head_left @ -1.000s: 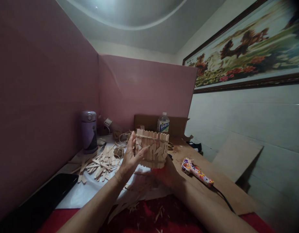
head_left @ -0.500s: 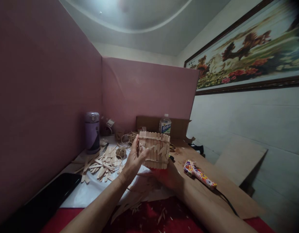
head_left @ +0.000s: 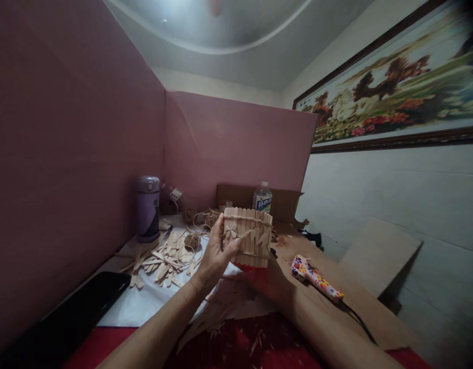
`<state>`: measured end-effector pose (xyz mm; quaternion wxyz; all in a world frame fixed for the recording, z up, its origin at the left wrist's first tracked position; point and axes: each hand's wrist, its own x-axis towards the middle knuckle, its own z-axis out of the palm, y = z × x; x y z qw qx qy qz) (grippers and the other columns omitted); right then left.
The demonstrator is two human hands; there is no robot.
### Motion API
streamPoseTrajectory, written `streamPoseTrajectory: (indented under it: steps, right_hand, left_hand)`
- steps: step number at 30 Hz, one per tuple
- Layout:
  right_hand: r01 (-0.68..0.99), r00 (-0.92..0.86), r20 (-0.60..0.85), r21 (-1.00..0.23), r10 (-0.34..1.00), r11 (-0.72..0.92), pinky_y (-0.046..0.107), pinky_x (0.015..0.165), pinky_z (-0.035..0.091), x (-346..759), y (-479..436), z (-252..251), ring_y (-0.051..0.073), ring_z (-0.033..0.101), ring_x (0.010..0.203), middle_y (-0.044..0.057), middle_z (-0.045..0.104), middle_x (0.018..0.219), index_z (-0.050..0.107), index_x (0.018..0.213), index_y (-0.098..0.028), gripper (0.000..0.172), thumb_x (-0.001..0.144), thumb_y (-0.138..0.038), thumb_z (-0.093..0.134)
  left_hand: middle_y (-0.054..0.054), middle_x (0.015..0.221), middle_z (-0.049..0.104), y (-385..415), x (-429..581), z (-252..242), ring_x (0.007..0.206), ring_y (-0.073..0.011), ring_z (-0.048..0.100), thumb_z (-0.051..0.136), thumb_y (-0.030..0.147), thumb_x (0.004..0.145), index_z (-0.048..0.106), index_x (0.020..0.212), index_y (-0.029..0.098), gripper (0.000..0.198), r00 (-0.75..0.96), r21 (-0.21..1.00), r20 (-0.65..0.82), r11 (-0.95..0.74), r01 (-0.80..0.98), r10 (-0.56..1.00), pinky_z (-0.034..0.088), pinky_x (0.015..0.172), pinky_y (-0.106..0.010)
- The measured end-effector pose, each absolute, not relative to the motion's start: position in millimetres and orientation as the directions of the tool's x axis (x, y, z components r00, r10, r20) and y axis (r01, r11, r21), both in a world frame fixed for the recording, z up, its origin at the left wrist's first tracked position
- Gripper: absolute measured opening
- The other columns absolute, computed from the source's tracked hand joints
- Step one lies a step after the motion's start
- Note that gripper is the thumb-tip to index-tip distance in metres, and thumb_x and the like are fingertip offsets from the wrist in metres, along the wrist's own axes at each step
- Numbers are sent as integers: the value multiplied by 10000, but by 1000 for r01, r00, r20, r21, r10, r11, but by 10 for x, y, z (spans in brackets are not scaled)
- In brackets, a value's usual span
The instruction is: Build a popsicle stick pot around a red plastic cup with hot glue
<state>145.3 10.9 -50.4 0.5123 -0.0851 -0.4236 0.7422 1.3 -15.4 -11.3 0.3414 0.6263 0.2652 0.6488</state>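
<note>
A small box of upright popsicle sticks [head_left: 251, 237], wound with twine near its top and bottom, is held up above the table. My left hand [head_left: 215, 253] grips its left side, fingers curled over the front and thumb behind. My right hand [head_left: 267, 279] cups the box from underneath, mostly hidden by it.
Loose popsicle sticks [head_left: 161, 258] and twine [head_left: 192, 240] lie on white paper at the left. A purple flask [head_left: 147, 208] stands by the pink partition. A water bottle [head_left: 262, 198] and cardboard stand behind. A colourful glue gun [head_left: 316, 279] lies at right. A black phone [head_left: 73, 318] lies front left.
The box and both hands have shifted slightly right and up in the picture, and the box has turned a little. The camera has drifted with them.
</note>
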Motion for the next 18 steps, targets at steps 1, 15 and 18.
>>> streamPoseTrajectory:
  steps: [1, 15, 18]
  right_hand:
    - [-683, -488, 306, -717, 817, -140, 494, 952, 477, 1457, 112, -508, 236, 590, 1134, 41, 655, 1218, 609, 1149, -266, 318, 878, -355, 468]
    - [-704, -479, 304, -693, 823, -154, 459, 910, 524, 1421, 79, -477, 230, 613, 1089, 33, 686, 1151, 615, 1135, -280, 316, 851, -366, 508]
    - [-706, -482, 308, -691, 820, -156, 487, 908, 515, 1402, 96, -473, 238, 617, 1084, 41, 685, 1153, 594, 1180, -282, 347, 868, -375, 475]
  left_hand:
    - [-118, 1538, 279, -164, 15, -108, 1413, -275, 247, 620, 420, 794, 263, 1459, 207, 783, 18, 770, 634, -629, -109, 773, 216, 1153, -412]
    - [-107, 1419, 449, -235, 50, -43, 1319, -264, 405, 604, 432, 796, 339, 1379, 218, 676, -24, 784, 603, -598, -164, 797, 329, 1083, -377]
    - [-99, 1372, 486, -243, 41, -16, 1255, -246, 470, 591, 436, 803, 350, 1338, 223, 624, -15, 790, 594, -587, -179, 804, 365, 1046, -366]
